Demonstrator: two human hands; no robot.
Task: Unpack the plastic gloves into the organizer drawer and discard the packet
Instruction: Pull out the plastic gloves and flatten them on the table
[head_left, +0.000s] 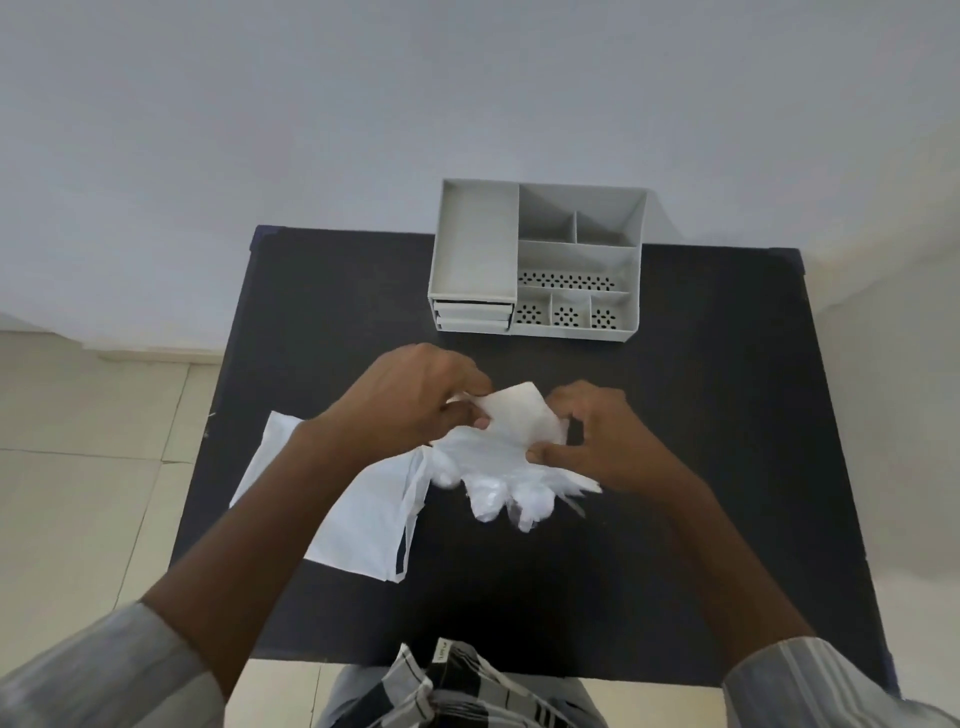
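A bundle of clear plastic gloves (498, 473) lies at the middle of the black table (727, 415), its finger ends pointing toward me. My left hand (415, 395) pinches the bundle's folded upper part from the left. My right hand (597, 436) grips its right edge. The flat white packet (358, 509) lies on the table at the left, partly under my left forearm. A grey organizer (535, 260) stands at the table's far edge, with shut drawers (472, 316) stacked in its lower left front.
The organizer's top holds several open compartments, some with perforated floors. Pale floor tiles (78, 467) lie left of the table and a plain wall (311, 104) rises behind it. My checked clothing (457, 686) shows at the near edge.
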